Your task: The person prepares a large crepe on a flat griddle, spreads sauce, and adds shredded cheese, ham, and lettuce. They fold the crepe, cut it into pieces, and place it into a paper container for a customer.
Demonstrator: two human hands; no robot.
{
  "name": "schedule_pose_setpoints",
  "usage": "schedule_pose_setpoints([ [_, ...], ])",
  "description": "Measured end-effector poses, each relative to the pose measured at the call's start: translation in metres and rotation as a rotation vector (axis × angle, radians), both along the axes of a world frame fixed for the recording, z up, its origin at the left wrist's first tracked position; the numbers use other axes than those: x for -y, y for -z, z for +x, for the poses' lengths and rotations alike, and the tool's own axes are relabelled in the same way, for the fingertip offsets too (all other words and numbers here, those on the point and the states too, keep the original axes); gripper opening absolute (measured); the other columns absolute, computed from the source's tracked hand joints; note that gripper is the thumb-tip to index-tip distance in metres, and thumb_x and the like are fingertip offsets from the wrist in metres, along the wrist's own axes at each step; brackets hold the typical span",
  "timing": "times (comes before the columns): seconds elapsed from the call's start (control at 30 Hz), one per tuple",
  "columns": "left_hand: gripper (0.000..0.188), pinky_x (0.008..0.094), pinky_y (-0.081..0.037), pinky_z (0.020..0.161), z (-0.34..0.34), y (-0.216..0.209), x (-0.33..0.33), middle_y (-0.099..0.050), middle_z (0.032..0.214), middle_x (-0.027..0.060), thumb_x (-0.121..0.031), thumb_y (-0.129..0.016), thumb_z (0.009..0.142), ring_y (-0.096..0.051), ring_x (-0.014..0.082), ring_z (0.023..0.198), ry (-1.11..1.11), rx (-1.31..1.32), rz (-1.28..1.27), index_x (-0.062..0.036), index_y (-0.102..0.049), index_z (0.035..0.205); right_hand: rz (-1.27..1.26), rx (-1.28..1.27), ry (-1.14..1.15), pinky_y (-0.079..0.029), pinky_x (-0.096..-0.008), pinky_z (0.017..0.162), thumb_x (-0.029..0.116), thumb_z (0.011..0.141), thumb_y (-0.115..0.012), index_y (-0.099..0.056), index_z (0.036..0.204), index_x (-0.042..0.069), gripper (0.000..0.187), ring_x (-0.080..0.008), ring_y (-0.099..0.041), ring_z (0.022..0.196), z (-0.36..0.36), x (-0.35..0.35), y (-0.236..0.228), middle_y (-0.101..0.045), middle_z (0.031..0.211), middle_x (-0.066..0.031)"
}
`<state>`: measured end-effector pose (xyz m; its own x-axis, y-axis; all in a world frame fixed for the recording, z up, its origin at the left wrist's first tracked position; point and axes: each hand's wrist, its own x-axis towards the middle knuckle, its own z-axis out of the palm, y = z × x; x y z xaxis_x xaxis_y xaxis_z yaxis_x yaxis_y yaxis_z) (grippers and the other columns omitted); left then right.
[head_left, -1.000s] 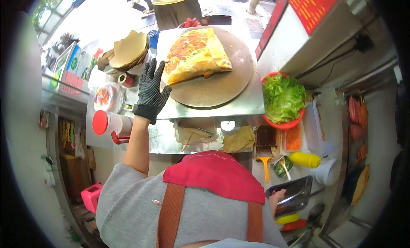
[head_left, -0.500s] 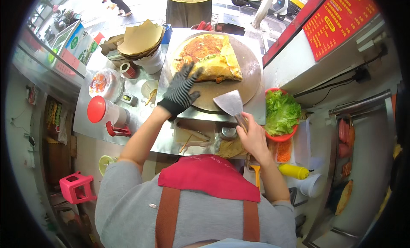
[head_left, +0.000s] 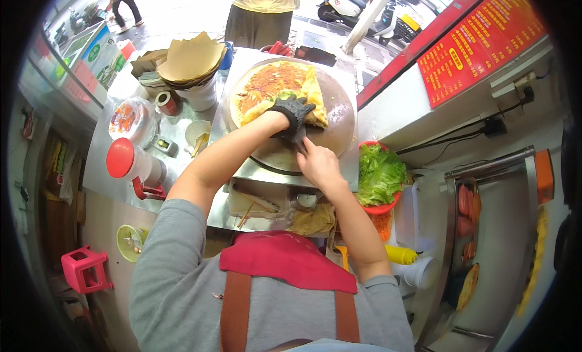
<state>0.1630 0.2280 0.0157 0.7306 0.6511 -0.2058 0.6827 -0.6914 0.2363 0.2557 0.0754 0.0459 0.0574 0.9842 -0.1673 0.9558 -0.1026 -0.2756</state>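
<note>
A large sauce-covered crepe (head_left: 274,86) lies on the round griddle (head_left: 341,118), its right side folded over. My left hand (head_left: 294,114), in a dark ribbed glove, rests on the crepe's near folded part with its fingers spread. My right hand (head_left: 320,165) is bare and closed round the handle of a metal scraper (head_left: 300,141). The scraper's blade is mostly hidden below the gloved hand at the crepe's near edge. Some green lettuce shows in the fold by my left fingers.
A red bowl of lettuce (head_left: 379,175) stands right of the griddle. To the left are brown paper bags (head_left: 189,60), a red-lidded jug (head_left: 128,160) and a bag of chopped food (head_left: 128,121). A person (head_left: 260,18) stands across the counter.
My left hand has moved right, from the crepe's left edge onto its folded part. The scraper has moved left and tucked in beneath the glove. The whole view has shifted slightly.
</note>
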Motion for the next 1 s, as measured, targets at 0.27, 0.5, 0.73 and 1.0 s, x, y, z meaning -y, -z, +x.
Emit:
schedule_pose_setpoints([
  [0.27,0.063,0.0595,-0.026,0.102,0.003,0.029,0.011,-0.034,0.145,0.0093,-0.024,-0.064,0.079,-0.031,0.0330,0.133,-0.083,0.140,0.122,-0.0244,-0.040,0.137,0.295,-0.437,0.255,-0.042,-0.0302,0.058,0.029,0.088,-0.060,-0.065,0.094,0.002,0.028,-0.0161,-0.054,0.063,0.164,0.034,-0.044,-0.061,0.070,-0.0065],
  [0.5,0.082,0.0659,-0.023,0.098,0.009,0.012,0.026,-0.024,0.150,0.0105,-0.030,-0.069,0.071,-0.029,0.0373,0.133,-0.185,0.190,0.245,-0.0307,-0.029,0.143,0.104,-0.496,0.388,-0.036,-0.0204,0.039,0.028,0.086,-0.065,-0.067,0.088,0.000,0.028,-0.0055,-0.048,0.045,0.244,-0.083,-0.037,-0.058,0.062,-0.0003],
  [0.73,0.062,0.0669,-0.026,0.095,0.011,0.031,0.011,-0.039,0.142,0.0063,-0.039,-0.064,0.077,-0.038,0.0320,0.128,-0.202,0.085,0.218,-0.0301,-0.043,0.134,0.060,-0.168,0.285,-0.044,-0.0275,0.052,0.032,0.074,-0.076,-0.069,0.083,0.004,0.031,-0.0126,-0.059,0.057,0.259,-0.236,-0.006,-0.066,0.069,-0.0062],
  [1.0,0.041,0.0710,-0.020,0.097,0.016,0.046,0.014,-0.044,0.139,0.0085,-0.026,-0.047,0.089,-0.042,0.0347,0.125,-0.253,0.218,0.208,-0.0275,-0.049,0.131,-0.025,-0.182,-0.231,-0.049,-0.0307,0.069,0.030,0.075,-0.074,-0.070,0.089,0.005,0.029,-0.0164,-0.064,0.073,0.156,-0.369,0.025,-0.069,0.080,-0.0088],
])
